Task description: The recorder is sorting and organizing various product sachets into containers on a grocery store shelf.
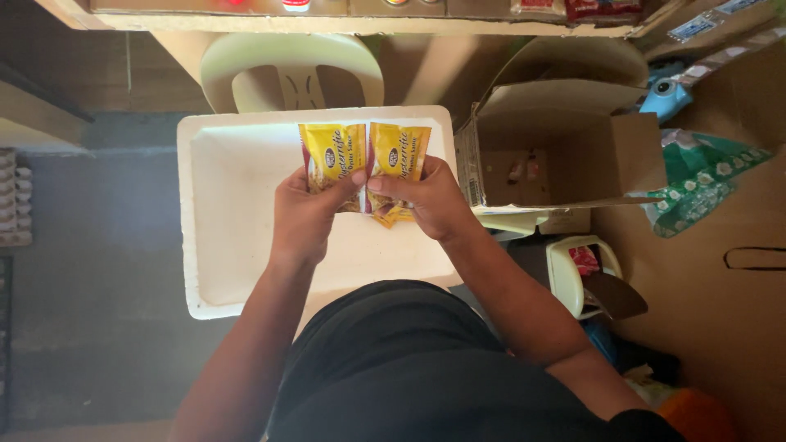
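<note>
L hand (304, 214) has its grip pinched on the lower edge of the left yellow sachet (333, 154), thumb on front; R hand (429, 203) pinches the right yellow sachet (399, 155) the same way, w/ a third crumpled sachet (391, 214) tucked under its fingers. Both flat packs are glossy yellow w/ a red band at the base and a small round logo, held side by side, edges nearly touching, above an open white foam box (221, 245). Just R of it stands an open cardboard carton (573, 155); a pale plastic chair (291, 69) sits beyond the box.
</note>
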